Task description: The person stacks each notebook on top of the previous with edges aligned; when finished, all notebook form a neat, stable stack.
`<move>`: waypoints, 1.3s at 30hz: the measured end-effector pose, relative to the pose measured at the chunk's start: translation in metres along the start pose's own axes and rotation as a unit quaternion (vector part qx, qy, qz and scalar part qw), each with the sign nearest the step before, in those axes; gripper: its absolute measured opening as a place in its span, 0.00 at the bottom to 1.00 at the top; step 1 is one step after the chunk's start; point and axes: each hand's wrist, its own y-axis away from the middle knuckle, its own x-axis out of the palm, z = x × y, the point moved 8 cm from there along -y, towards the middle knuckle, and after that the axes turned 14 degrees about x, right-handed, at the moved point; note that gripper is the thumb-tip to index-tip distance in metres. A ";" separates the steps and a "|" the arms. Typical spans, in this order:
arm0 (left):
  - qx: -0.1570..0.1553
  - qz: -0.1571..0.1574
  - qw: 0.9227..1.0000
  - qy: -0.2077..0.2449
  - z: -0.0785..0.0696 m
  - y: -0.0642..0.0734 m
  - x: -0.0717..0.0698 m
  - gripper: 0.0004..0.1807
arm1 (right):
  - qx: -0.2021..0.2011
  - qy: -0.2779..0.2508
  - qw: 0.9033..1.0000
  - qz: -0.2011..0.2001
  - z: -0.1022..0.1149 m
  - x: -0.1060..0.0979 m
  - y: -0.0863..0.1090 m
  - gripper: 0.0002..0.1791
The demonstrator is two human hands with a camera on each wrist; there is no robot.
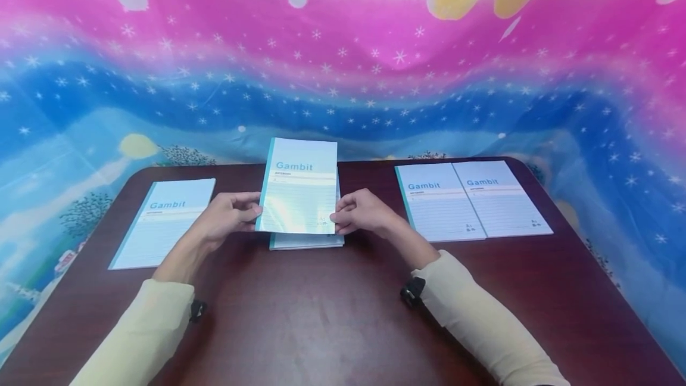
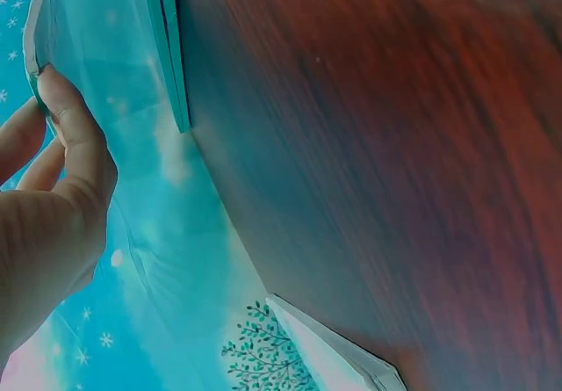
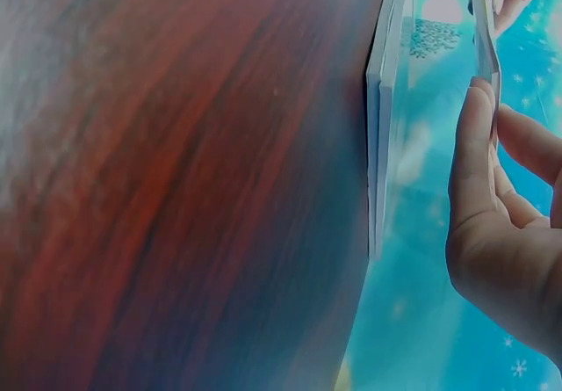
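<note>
Both hands hold a pale blue "Gambit" notebook (image 1: 300,186) lifted above a small stack of like notebooks (image 1: 306,241) at the table's middle. My left hand (image 1: 231,217) pinches its left edge, and my right hand (image 1: 360,212) pinches its right edge. In the left wrist view the left hand's thumb (image 2: 75,136) presses the raised notebook (image 2: 39,22) above the stack (image 2: 169,44). The right wrist view has the right hand (image 3: 500,233) with its thumb on the thin notebook edge (image 3: 486,31), beside the stack (image 3: 382,145).
One more Gambit notebook (image 1: 166,219) lies at the left of the dark wooden table (image 1: 332,308). Two lie side by side at the right (image 1: 471,198). A bright pink and blue starry cloth (image 1: 343,64) hangs behind and round the table.
</note>
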 end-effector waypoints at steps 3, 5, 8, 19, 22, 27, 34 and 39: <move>-0.001 0.001 1.000 0.001 0.000 -0.002 0.002 0.27 | 0.000 -0.002 1.000 -0.002 0.000 -0.003 0.002 0.08; -0.004 0.000 1.000 -0.001 0.001 -0.003 0.003 0.27 | 0.001 -0.002 1.000 -0.002 0.000 -0.004 0.002 0.09; -0.006 0.002 1.000 -0.004 0.001 -0.003 0.006 0.27 | 0.005 -0.001 1.000 -0.003 -0.001 -0.006 0.003 0.09; 0.002 0.014 0.999 -0.041 -0.002 -0.007 0.012 0.26 | 0.009 0.012 1.000 -0.012 -0.009 -0.013 0.003 0.09; 0.000 0.015 0.999 -0.037 0.000 -0.008 0.014 0.26 | 0.010 0.015 1.000 -0.012 -0.011 -0.014 0.004 0.09; -0.009 0.017 0.999 -0.037 0.004 -0.010 0.018 0.25 | 0.017 0.022 1.000 -0.014 -0.013 -0.014 0.006 0.09; -0.028 0.015 0.999 -0.034 0.009 -0.009 0.021 0.27 | 0.016 0.032 0.999 -0.017 -0.013 -0.015 0.005 0.08; -0.030 0.016 0.999 -0.041 0.009 -0.008 0.021 0.27 | 0.018 0.040 0.999 -0.014 -0.013 -0.014 0.005 0.08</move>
